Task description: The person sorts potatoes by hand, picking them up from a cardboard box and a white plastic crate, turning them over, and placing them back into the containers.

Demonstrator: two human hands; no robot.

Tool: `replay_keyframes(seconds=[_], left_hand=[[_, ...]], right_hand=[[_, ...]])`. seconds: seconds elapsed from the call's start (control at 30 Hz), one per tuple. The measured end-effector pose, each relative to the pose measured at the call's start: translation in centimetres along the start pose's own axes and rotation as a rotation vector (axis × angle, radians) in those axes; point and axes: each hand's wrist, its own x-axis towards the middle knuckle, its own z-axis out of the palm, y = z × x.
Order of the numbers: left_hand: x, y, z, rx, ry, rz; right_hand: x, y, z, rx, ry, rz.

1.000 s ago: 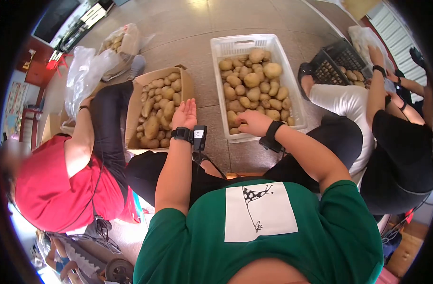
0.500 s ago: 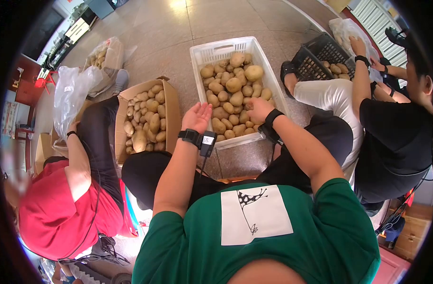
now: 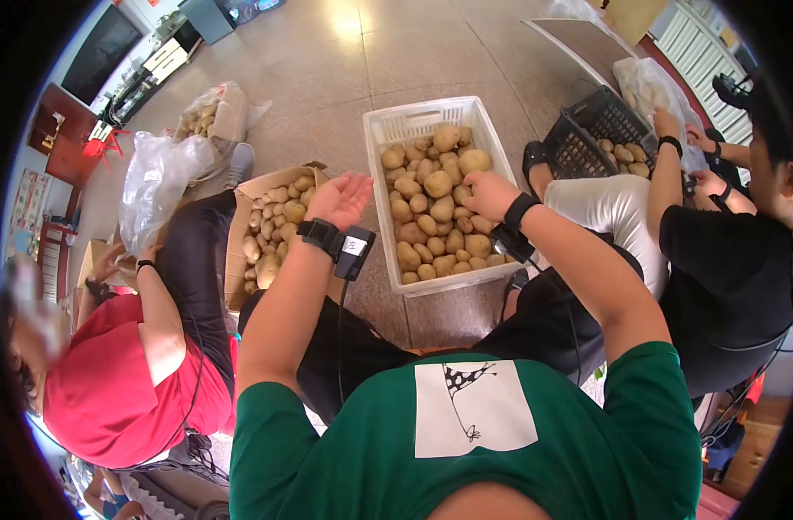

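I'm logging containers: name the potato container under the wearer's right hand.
The white crate, between the cardboard box and black crate; it alone has that right hand above it.

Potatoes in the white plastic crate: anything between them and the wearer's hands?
Nothing visible blocks the right hand, which is over the potatoes; whether it grips one is unclear. Between the left hand, open and palm up, and the potatoes stands the left rim of the white plastic crate.
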Motion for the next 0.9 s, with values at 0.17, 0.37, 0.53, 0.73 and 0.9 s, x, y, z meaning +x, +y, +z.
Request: replay_keyframes(seconds=[0.17,0.37,0.53,0.73,0.9], left_hand=[[0.3,0.9,-0.2,0.03,-0.041,-0.002],[1.8,-1.2,-1.3,0.036,0.007,-0.052],[2.7,-2.6,-0.5,0.189,-0.031,-0.111],[2.8,-3.8,-0.1,0.255,-0.011,-0.173],[3.6,-4.2,-1.0,0.274,0.02,-0.215]], right_hand=[[-1.1,0.6,-1.5,0.024,-0.031,0.016],[-0.9,3.9,1.2,-0.066,-0.155,0.111],[0.0,3.6,1.7,-0.083,-0.235,0.163],[0.9,3.8,4.0,-0.117,-0.218,0.194],[0.9,3.0,4.2,-0.15,-0.432,0.257]])
